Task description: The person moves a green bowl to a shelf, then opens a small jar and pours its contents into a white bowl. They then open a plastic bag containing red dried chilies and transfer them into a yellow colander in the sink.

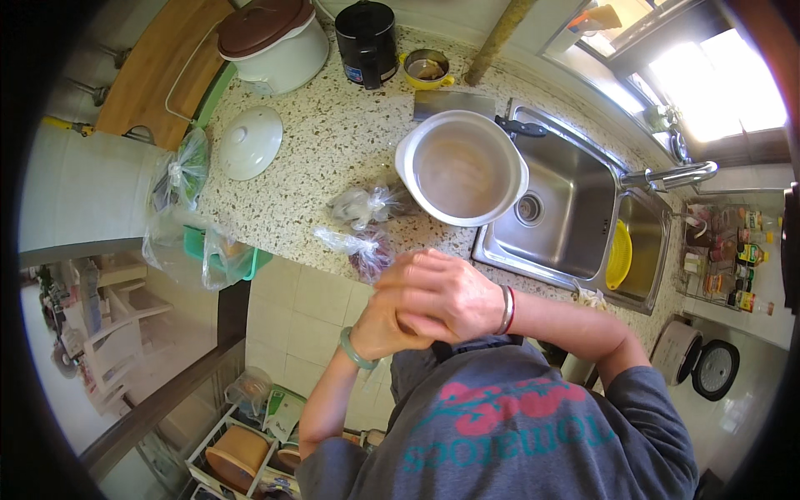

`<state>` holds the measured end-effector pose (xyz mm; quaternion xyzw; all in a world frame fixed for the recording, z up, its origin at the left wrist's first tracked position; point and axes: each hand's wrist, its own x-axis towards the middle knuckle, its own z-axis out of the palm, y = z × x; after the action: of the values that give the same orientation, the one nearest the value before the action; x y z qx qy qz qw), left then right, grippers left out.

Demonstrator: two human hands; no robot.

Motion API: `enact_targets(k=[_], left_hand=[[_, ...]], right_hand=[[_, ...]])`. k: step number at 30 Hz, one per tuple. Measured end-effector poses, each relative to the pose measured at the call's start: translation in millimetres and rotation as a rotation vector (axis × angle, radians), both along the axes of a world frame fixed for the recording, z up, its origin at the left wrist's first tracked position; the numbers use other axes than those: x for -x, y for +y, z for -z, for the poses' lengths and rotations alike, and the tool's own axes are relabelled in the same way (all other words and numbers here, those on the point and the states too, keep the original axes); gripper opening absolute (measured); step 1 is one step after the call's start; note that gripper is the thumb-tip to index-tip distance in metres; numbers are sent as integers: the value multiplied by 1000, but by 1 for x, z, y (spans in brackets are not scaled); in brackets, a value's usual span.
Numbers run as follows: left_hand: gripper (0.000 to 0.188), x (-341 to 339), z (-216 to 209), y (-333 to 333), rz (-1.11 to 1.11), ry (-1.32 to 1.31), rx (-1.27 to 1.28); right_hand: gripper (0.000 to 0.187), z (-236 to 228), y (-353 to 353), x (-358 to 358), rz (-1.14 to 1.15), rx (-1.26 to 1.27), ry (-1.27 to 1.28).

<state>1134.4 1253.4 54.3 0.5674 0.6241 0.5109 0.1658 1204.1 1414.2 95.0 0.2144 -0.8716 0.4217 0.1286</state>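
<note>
Your R hand (446, 289) is pressed over your L hand (379, 325); can't tell if anything's btwn them. Nearest plastic bag (367, 253) lies on the worktop (292, 196), just beyond your knuckles & a bit L; 2nd bag (363, 207) sits past it. Both look light, prob. soft, slippery film; best hold = gathered neck, go easy on contents.

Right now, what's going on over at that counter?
A person at the speckled counter has the right hand over the left hand, with nothing visible held in either. Just beyond lie two clear plastic bags, and a white pot stands by the sink. A white lid lies apart, to the left.
</note>
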Motion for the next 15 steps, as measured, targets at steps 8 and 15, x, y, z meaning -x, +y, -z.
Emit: enact_targets(k=[8,15], left_hand=[[80,15,50,-30,-680,-506,107],[84,111,105,-26,-968,-531,-64]], right_hand=[[30,43,-20,29,493,1187,-530],[34,120,-46,42,471,-40,-615]])
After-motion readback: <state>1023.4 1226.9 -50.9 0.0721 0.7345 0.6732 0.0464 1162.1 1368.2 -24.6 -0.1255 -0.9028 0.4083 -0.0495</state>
